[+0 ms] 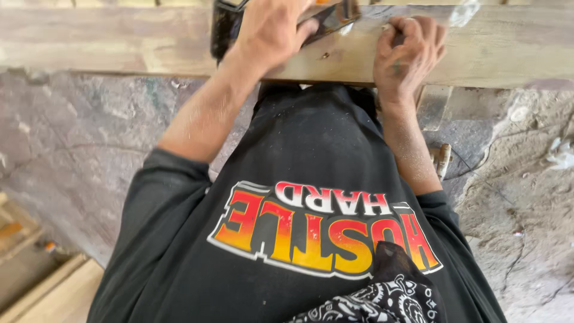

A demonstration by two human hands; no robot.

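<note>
A long pale wooden plank [119, 42] runs across the top of the view. My left hand [272, 30] grips a dark power tool [227, 24] that rests on the plank; its metal base plate [332, 15] shows beside my thumb. My right hand [409, 51] lies curled on the plank's near edge to the right of the tool, and whether anything is in it is hidden. Both forearms are dusted with sawdust. My black shirt with red and yellow lettering [323, 227] fills the lower middle.
Rough grey concrete floor [72, 149] lies under the plank. A wooden support piece [431, 106] stands below the plank at right. Pale wooden boards [54, 293] lie at the lower left. A black patterned bandana [382, 296] hangs at the bottom.
</note>
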